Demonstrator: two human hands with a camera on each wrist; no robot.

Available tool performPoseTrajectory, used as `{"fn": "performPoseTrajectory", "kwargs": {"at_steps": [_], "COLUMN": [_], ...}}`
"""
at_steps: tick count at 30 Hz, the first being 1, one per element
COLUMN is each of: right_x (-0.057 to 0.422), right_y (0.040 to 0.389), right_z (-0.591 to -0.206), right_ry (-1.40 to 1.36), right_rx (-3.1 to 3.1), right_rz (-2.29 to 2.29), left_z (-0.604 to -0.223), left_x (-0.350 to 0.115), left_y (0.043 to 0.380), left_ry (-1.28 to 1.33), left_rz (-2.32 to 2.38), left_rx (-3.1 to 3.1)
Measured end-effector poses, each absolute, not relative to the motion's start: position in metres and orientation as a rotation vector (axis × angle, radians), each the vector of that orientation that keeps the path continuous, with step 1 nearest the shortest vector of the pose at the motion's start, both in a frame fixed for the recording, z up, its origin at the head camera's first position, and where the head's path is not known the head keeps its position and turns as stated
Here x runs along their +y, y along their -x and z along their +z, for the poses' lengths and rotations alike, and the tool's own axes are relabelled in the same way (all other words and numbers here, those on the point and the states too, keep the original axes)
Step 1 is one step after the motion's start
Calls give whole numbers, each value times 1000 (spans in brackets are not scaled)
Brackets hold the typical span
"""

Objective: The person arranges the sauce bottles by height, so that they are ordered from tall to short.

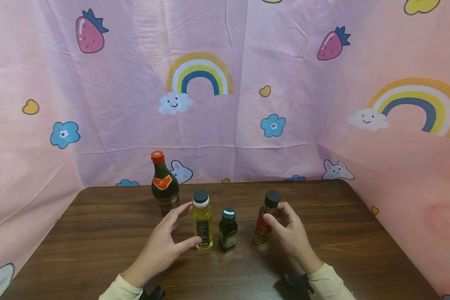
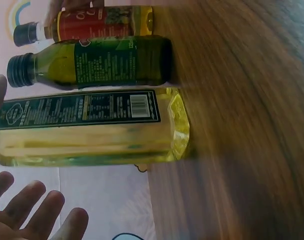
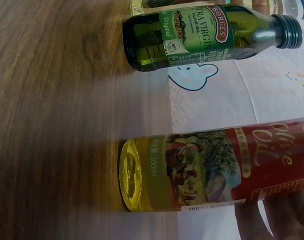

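Observation:
My left hand [image 1: 163, 245] is spread around the left side of a clear bottle of yellow oil [image 1: 202, 227] with a dark cap. In the left wrist view its fingers [image 2: 74, 223] stand apart from that bottle. With thumb and fingers on either side, my right hand [image 1: 290, 233] grips a red-labelled olive oil bottle [image 1: 263, 225] with a black cap; the label reads "Olive Oil" in the right wrist view. Between the hands, a small dark green olive oil bottle [image 1: 228, 233] stands upright, untouched. Its green label [image 3: 196, 32] faces the right wrist camera.
Behind my left hand, toward the back of the brown wooden table [image 1: 108, 233], stands a taller dark bottle [image 1: 165, 185] with a red cap. A pink and purple cloth [image 1: 210, 125] printed with rainbows and strawberries hangs around the table's back and sides.

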State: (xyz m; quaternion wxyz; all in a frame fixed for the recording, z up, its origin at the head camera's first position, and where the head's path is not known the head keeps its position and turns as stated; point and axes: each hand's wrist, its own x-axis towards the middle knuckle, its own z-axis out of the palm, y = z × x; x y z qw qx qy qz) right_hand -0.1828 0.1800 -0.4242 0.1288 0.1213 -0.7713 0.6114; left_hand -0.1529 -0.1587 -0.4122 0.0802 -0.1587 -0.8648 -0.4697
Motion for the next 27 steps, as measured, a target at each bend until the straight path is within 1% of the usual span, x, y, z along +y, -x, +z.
{"fn": "performPoseTrajectory", "kwargs": {"at_steps": [5, 20, 27], "right_x": [179, 180, 180], "right_y": [183, 183, 184], "right_z": [-424, -426, -426], "right_ry": [-365, -393, -384], "right_rx": [-2229, -2211, -2226], "right_rz": [1789, 1805, 1813], "left_z": [-410, -408, -409], "left_x": [-151, -136, -134], "left_y": [155, 162, 164], "left_ry": [461, 303, 317], "left_rz": [-1413, -1544, -1530], "left_rx": [-2617, -2612, -2561]}}
